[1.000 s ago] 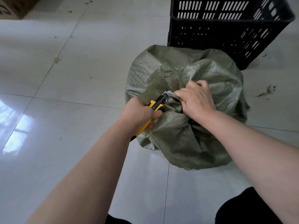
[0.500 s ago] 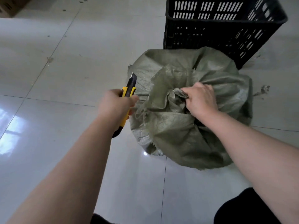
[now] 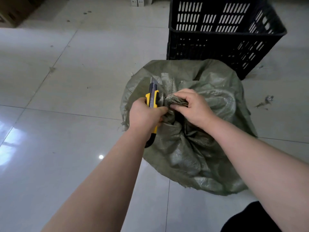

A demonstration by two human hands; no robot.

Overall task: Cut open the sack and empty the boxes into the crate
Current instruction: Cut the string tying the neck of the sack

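A green woven sack stands on the tiled floor, its top gathered into a bunched neck. My right hand grips that bunched neck and holds it up. My left hand is closed around a yellow and black utility knife, whose blade points away from me just left of the neck. A black slotted plastic crate sits right behind the sack. The boxes are hidden inside the sack.
Glossy grey floor tiles spread to the left and in front. A cardboard box sits at the far left corner. Dirt marks lie on the floor to the right of the sack. Dark clothing shows bottom right.
My left hand swung the knife out to the left of the sack, then brought it back beside the neck. My right hand kept its hold on the bunched neck.
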